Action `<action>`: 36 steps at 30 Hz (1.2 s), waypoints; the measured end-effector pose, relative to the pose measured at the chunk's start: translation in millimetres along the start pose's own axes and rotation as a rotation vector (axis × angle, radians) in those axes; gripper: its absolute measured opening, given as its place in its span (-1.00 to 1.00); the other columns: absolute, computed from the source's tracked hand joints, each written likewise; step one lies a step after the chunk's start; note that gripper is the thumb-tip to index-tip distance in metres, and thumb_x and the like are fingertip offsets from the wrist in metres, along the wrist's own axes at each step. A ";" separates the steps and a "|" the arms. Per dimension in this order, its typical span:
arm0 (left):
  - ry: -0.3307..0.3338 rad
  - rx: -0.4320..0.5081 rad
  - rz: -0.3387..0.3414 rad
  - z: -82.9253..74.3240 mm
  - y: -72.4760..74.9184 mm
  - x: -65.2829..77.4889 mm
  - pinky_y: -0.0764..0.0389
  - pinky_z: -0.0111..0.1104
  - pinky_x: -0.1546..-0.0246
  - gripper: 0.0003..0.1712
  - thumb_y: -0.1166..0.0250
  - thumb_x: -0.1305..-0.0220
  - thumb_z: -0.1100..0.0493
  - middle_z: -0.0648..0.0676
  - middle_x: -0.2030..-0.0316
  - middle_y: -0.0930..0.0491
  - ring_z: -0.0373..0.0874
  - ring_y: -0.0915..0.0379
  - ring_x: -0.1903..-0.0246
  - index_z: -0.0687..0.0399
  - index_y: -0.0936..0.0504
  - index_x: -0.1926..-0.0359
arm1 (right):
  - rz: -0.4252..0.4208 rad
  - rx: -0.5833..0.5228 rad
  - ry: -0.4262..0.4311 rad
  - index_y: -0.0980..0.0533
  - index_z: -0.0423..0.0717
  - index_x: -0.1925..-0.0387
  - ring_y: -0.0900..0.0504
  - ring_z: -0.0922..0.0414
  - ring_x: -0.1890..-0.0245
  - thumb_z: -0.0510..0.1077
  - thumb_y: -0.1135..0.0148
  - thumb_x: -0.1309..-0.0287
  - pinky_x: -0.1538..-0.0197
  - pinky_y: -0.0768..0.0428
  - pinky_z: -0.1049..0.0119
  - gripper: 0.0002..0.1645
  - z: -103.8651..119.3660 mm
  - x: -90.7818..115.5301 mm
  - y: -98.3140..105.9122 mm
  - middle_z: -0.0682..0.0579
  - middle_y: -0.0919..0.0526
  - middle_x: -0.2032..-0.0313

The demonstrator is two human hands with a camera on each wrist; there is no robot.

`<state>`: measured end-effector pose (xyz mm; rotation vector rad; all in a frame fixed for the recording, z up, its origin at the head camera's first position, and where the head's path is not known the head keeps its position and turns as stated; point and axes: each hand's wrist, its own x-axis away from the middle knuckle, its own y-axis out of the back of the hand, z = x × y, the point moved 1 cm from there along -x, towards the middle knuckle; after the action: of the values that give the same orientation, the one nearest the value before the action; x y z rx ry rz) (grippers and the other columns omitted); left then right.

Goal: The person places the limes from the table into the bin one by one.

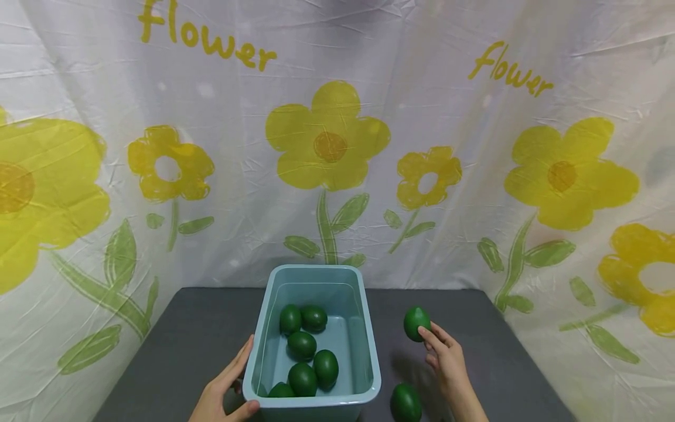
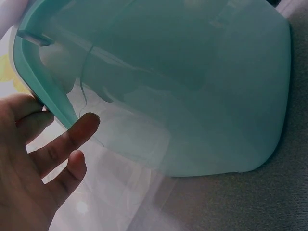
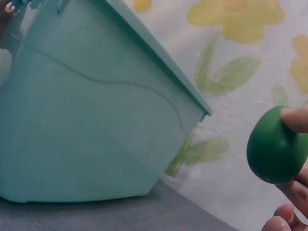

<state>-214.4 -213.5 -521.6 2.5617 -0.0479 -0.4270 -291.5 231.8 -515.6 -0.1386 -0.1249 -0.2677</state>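
A green egg-shaped fruit [image 1: 416,323] with a small pointed tip is pinched between thumb and fingers of my right hand [image 1: 446,357]. It is held up over the dark table, right of the light blue plastic bin [image 1: 371,351]. Closer in the right wrist view, the fruit [image 3: 275,147] looks smooth, with the thumb on its upper side. My left hand [image 1: 224,387] rests against the bin's near left corner, thumb at the front rim and fingers along the left side. In the left wrist view its other fingers [image 2: 62,149] extend loosely beside the bin wall.
Inside the bin lie several similar green fruits [image 1: 302,346], mostly toward its left and near side. Another green fruit [image 1: 406,403] is on the grey table [image 1: 211,316], right of the bin's near end. A white curtain [image 1: 237,234] with yellow flowers hangs behind and beside the table.
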 end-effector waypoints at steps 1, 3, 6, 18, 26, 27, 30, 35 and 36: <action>0.000 -0.001 0.000 0.4 0.0 0.0 -0.50 -0.39 0.27 -0.05 -0.41 -0.39 0.10 -0.62 -0.47 -0.02 -0.35 -0.43 -0.08 -0.09 -0.18 -0.69 | -0.001 -0.002 0.006 -0.43 -0.24 -0.47 -0.38 0.31 0.39 0.02 -0.43 -0.38 0.46 -0.35 0.45 -0.23 1.5 0.5 -0.3 0.20 -0.52 0.33; -0.001 -0.002 0.001 1.0 0.1 0.1 -0.50 -0.39 0.26 -0.06 -0.41 -0.39 0.10 -0.61 -0.47 -0.01 -0.36 -0.43 -0.09 -0.05 -0.18 -0.68 | 0.001 0.005 0.017 -0.41 -0.23 -0.49 -0.38 0.32 0.36 0.01 -0.41 -0.40 0.45 -0.36 0.46 -0.23 4.6 1.3 -1.1 0.23 -0.57 0.25; -0.006 -0.012 0.001 1.5 0.4 0.0 -0.51 -0.40 0.23 -0.05 -0.41 -0.39 0.10 -0.59 -0.48 -0.01 -0.37 -0.42 -0.15 -0.04 -0.18 -0.68 | 0.008 0.009 0.041 -0.39 -0.22 -0.51 -0.36 0.32 0.38 -0.02 -0.40 -0.42 0.46 -0.34 0.48 -0.23 9.1 1.5 -2.5 0.25 -0.61 0.16; -0.019 0.000 -0.001 3.9 -1.1 -0.5 -0.49 -0.40 0.28 -0.06 -0.41 -0.39 0.11 -0.62 -0.48 -0.02 -0.36 -0.42 -0.07 -0.03 -0.19 -0.68 | 0.048 0.015 0.115 -0.40 -0.17 -0.52 -0.50 0.28 0.14 -0.03 -0.37 -0.45 0.41 -0.37 0.50 -0.27 29.7 5.4 -13.6 0.39 -0.70 -0.03; 0.000 0.006 0.004 2.8 -0.3 -0.8 -0.48 -0.39 0.28 -0.06 -0.40 -0.40 0.12 -0.64 -0.47 0.00 -0.35 -0.41 -0.07 -0.10 -0.17 -0.69 | 0.050 -0.031 0.155 -0.42 -0.22 -0.48 -0.53 0.30 0.21 -0.09 -0.39 -0.44 0.43 -0.35 0.49 -0.30 37.8 8.3 -22.3 0.34 -0.75 0.01; 0.002 0.003 0.004 2.4 -0.2 -0.9 -0.48 -0.39 0.28 -0.06 -0.40 -0.40 0.11 -0.64 -0.47 0.00 -0.35 -0.41 -0.07 -0.09 -0.18 -0.69 | 0.049 -0.036 0.160 -0.43 -0.22 -0.47 -0.52 0.30 0.24 -0.10 -0.39 -0.44 0.44 -0.35 0.50 -0.32 38.4 8.4 -23.2 0.33 -0.75 0.02; -0.003 0.000 0.000 1.6 -0.3 -0.8 -0.47 -0.39 0.28 -0.06 -0.41 -0.39 0.11 -0.62 -0.47 -0.01 -0.34 -0.41 -0.07 -0.05 -0.19 -0.68 | 0.043 -0.046 0.176 -0.46 -0.20 -0.44 -0.50 0.29 0.27 -0.12 -0.39 -0.43 0.43 -0.36 0.49 -0.36 40.2 8.9 -25.8 0.30 -0.76 0.03; -0.023 -0.012 -0.006 2.6 -0.7 -0.2 -0.48 -0.40 0.26 -0.05 -0.41 -0.38 0.11 -0.59 -0.48 -0.01 -0.35 -0.41 -0.11 -0.09 -0.18 -0.68 | 0.042 -0.056 0.196 -0.53 -0.14 -0.38 -0.53 0.25 0.21 -0.14 -0.40 -0.41 0.39 -0.41 0.47 -0.43 43.0 10.1 -30.1 0.28 -0.78 0.04; -0.024 -0.012 -0.004 2.8 -0.6 -0.2 -0.48 -0.40 0.26 -0.04 -0.41 -0.38 0.11 -0.60 -0.48 -0.01 -0.36 -0.41 -0.11 -0.11 -0.18 -0.69 | 0.044 -0.058 0.201 -0.54 -0.13 -0.37 -0.53 0.25 0.19 -0.15 -0.40 -0.41 0.39 -0.42 0.47 -0.44 43.4 10.1 -31.2 0.27 -0.78 0.04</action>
<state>-215.6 -214.3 -524.2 2.5456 -0.0481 -0.4582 -294.8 206.1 -467.8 -0.1707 0.0856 -0.2402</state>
